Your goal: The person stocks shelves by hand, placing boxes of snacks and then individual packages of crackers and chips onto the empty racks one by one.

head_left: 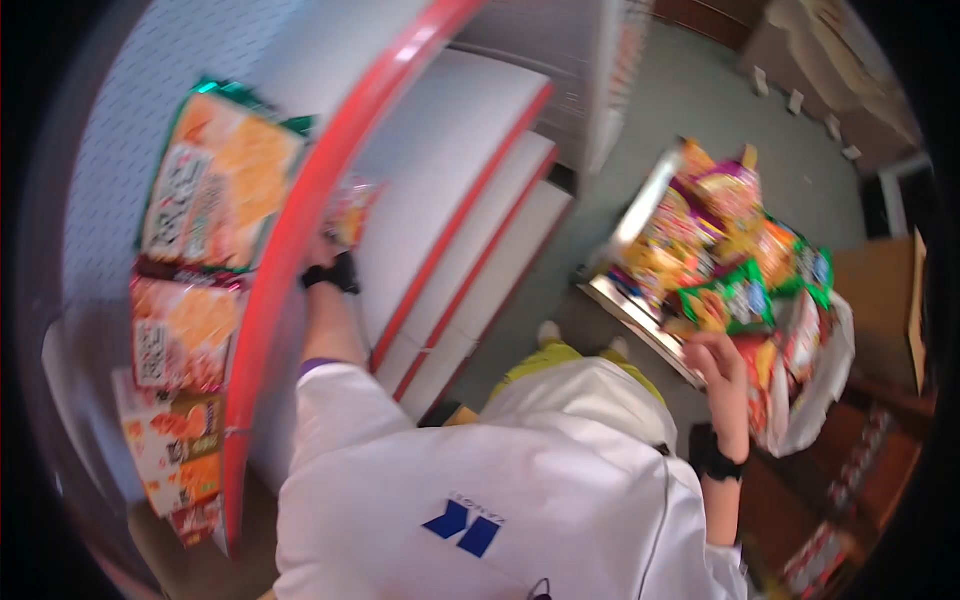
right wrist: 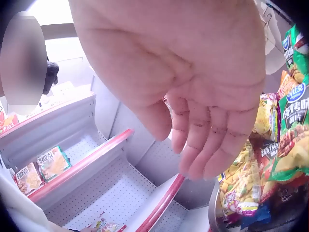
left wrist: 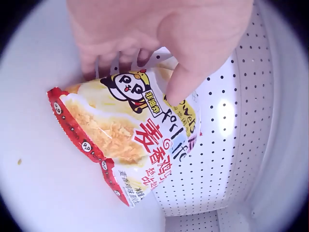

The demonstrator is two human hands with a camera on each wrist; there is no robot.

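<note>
In the left wrist view my left hand (left wrist: 169, 38) grips a bag of chicken-flavoured puffed snacks (left wrist: 120, 121), white and red with a panda on it. The thumb lies over its front and the other fingers go behind. The bag is at a white shelf (left wrist: 29, 145) by a perforated back panel. In the head view the left hand (head_left: 325, 262) reaches in past a red shelf edge. My right hand (head_left: 720, 385) holds nothing, its fingers loosely bent near a green snack bag (head_left: 740, 300). The right wrist view shows its palm (right wrist: 183, 58) and relaxed fingers.
A cart (head_left: 640, 325) heaped with yellow, purple and green snack bags stands at the right, beside a white plastic bag (head_left: 815, 390). Upper-shelf packs (head_left: 220, 180) line the left. Lower shelves (head_left: 470, 230) have red edges. A cardboard box (head_left: 880, 300) stands far right.
</note>
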